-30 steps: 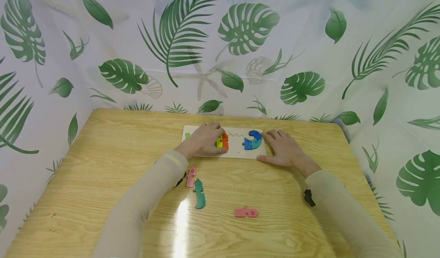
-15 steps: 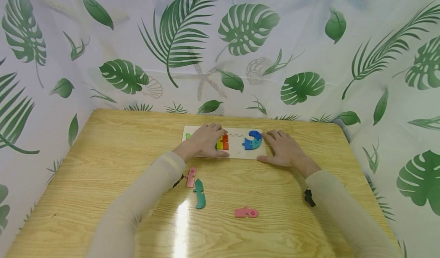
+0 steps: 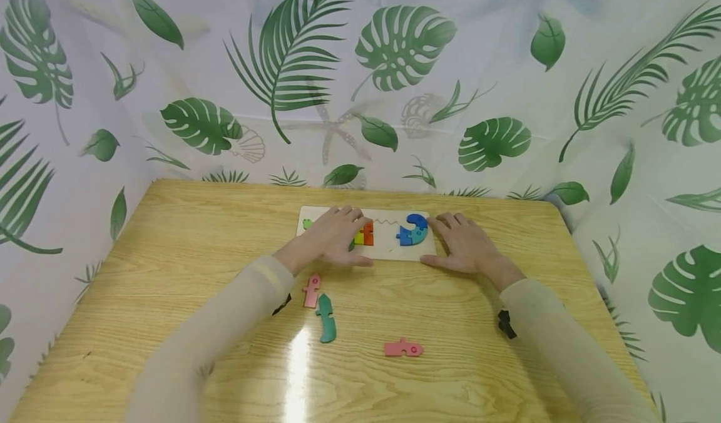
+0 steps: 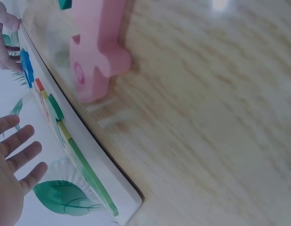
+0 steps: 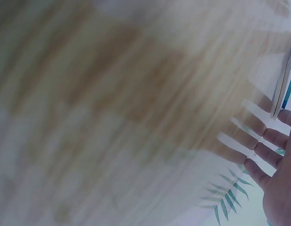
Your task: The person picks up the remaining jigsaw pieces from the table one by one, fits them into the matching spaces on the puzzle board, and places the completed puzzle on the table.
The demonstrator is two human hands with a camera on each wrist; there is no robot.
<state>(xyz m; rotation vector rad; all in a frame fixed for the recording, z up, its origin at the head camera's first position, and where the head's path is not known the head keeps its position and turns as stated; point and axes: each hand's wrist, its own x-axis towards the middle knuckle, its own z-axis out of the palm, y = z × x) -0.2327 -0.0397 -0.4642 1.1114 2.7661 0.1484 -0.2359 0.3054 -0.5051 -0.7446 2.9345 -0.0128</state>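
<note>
A pale wooden puzzle board (image 3: 388, 253) lies near the table's back edge. Over its left half is my left hand (image 3: 333, 236), fingers spread and holding nothing, hiding part of the green section. Red-orange and yellow pieces (image 3: 365, 233) show beside its thumb and forefinger. In the left wrist view those fingers (image 4: 23, 148) stand apart above the board's raised coloured pieces (image 4: 89, 169). My right hand (image 3: 464, 243) rests at the board's right end, thumb at the front corner and fingertips along the edge. Close to it on the board sit joined blue pieces (image 3: 418, 229).
In front of the board lie a pink piece (image 3: 311, 291), a teal curved piece (image 3: 327, 320) and another pink piece (image 3: 403, 348), all loose on the wooden table (image 3: 462, 373). A leaf-print cloth (image 3: 338, 179) hangs behind the table and along both sides.
My left hand has drawn slightly left, its thumb now below the red-orange piece, and the left forearm has swung outward. The right hand and the loose pieces stay put.
</note>
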